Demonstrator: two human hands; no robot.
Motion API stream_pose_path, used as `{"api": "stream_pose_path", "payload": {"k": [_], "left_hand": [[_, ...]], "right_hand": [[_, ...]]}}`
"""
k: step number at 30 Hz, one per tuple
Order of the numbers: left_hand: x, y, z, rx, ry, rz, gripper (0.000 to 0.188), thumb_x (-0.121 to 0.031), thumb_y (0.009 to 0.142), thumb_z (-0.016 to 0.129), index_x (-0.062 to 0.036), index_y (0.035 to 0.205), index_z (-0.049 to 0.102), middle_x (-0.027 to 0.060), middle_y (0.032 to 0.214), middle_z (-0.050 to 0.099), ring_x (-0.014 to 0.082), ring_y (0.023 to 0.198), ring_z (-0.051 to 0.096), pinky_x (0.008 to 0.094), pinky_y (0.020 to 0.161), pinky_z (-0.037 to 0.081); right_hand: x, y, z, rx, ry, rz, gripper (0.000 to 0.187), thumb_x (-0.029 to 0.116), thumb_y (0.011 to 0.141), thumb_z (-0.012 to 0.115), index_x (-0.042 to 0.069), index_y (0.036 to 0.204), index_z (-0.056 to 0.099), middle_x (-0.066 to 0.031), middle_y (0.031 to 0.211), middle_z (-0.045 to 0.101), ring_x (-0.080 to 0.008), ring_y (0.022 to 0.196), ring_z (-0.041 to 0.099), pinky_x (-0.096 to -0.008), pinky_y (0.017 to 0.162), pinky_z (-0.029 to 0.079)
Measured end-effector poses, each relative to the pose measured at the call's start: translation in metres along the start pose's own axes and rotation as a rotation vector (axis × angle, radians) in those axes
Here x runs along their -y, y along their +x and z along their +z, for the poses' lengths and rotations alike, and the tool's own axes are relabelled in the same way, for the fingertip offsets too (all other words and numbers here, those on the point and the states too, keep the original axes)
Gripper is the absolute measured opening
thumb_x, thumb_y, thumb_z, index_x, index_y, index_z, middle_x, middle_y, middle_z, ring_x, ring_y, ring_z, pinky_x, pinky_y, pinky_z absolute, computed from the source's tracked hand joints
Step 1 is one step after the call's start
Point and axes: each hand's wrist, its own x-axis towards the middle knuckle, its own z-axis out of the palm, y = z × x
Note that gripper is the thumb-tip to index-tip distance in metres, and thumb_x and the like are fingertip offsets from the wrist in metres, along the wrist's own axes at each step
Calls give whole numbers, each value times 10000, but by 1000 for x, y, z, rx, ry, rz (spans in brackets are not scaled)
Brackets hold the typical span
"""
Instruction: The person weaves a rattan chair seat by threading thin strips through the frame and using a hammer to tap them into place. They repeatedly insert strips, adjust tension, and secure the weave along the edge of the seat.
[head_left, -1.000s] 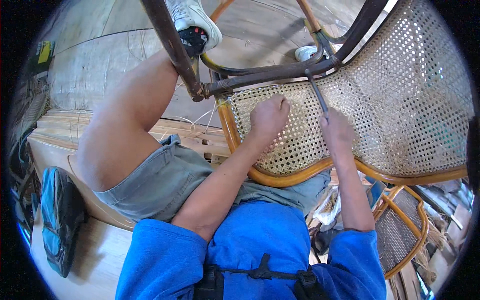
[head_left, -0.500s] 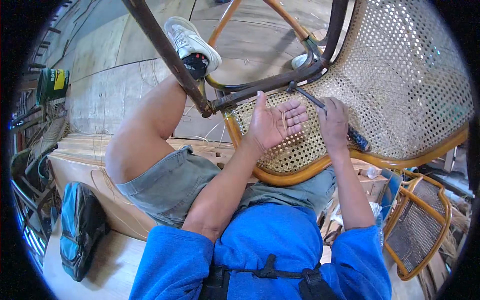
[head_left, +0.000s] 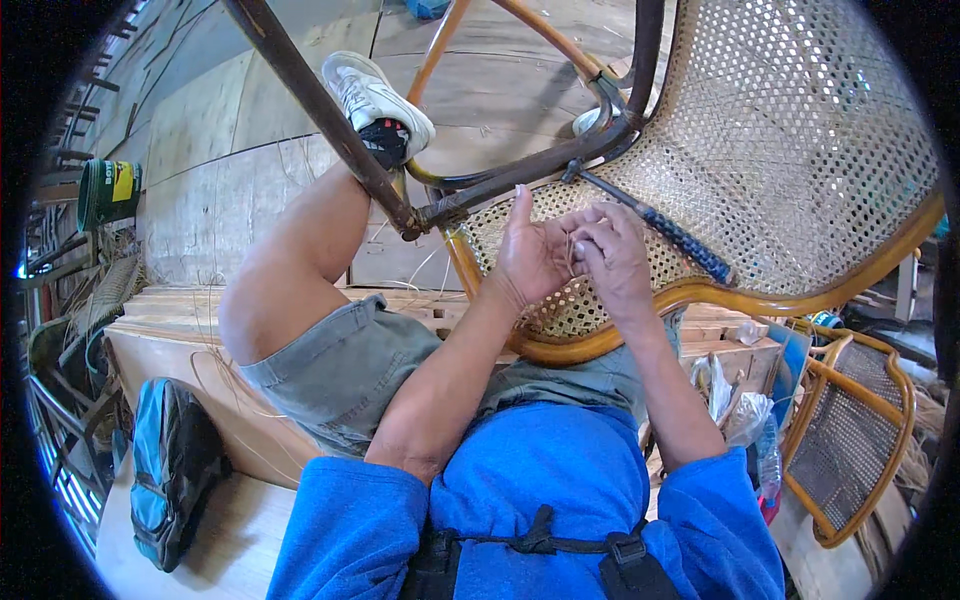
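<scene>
Both hands are near the middle of the frame, up against each other. Left hand (head_left: 535, 258) is palm up and open, thumb sticking up, with some thin bits (head_left: 571, 250) lying in it, too small for me to say what they are. Right hand (head_left: 617, 262) comes over from the right with its fingers bent down into that palm. Can't tell whether it's got a grip on any of the bits or is only touching them.

Right behind the hands is the woven cane (head_left: 780, 170) of a chair, running from the centre out to the upper right, edged by a curvy orange-brown rim (head_left: 570, 352). Hammer (head_left: 655, 222) is lying on the cane just beyond the right hand, nobody holding it, head toward the top of the frame and wrapped handle slanting down to the right. Dark pole (head_left: 320, 110) of the same chair cuts across the upper left, close to a white shoe (head_left: 372, 100).

Around the edges: green bucket (head_left: 108, 193) at upper left, blue and black backpack (head_left: 165, 470) on a pale surface (head_left: 235, 520) at lower left, second chair (head_left: 845, 430) with darker cane at lower right, plus a clear bottle (head_left: 768, 455) beside it.
</scene>
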Motion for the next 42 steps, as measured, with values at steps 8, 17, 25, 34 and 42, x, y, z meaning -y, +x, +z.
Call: {"api": "stream_pose_path", "payload": {"k": [8,17,25,34,42], "left_hand": [[4,8,-13,22,24,-39,915,-755,825,228,40,1151,543,144,1007,629,244,885,621,370,848,497],[11,10,-13,64,-55,35,888,-716,848,259,58,1227,475,210,1162,548,310,1105,526,421,960,425],[14,10,-10,-88,76,89,561,-486,949,355,15,1077,572,151,1016,621,242,932,599,366,864,480],[26,6,8,-273,559,102,173,-143,896,557,-30,1021,594,68,936,633,179,886,613,331,814,503],[41,15,11,-197,658,23,147,-160,897,571,-53,996,585,43,857,613,162,759,620,311,669,518]], "right_hand": [[-7,-8,-5,30,333,229,93,1,715,634,16,798,594,-126,1090,526,-300,1008,516,-397,890,426],[6,-24,1,-81,-44,44,100,36,703,663,11,773,596,-150,1085,537,-332,1036,483,-424,915,407],[1,-26,7,-96,80,154,70,20,763,603,-15,822,587,-178,1060,550,-329,1044,497,-404,922,411],[-19,-29,0,-130,15,328,104,63,804,573,-25,854,592,-189,1145,538,-338,1101,481,-404,960,384],[-20,-68,-74,-175,128,420,168,136,833,573,-7,916,600,-151,970,612,-278,934,584,-352,851,449]]}}
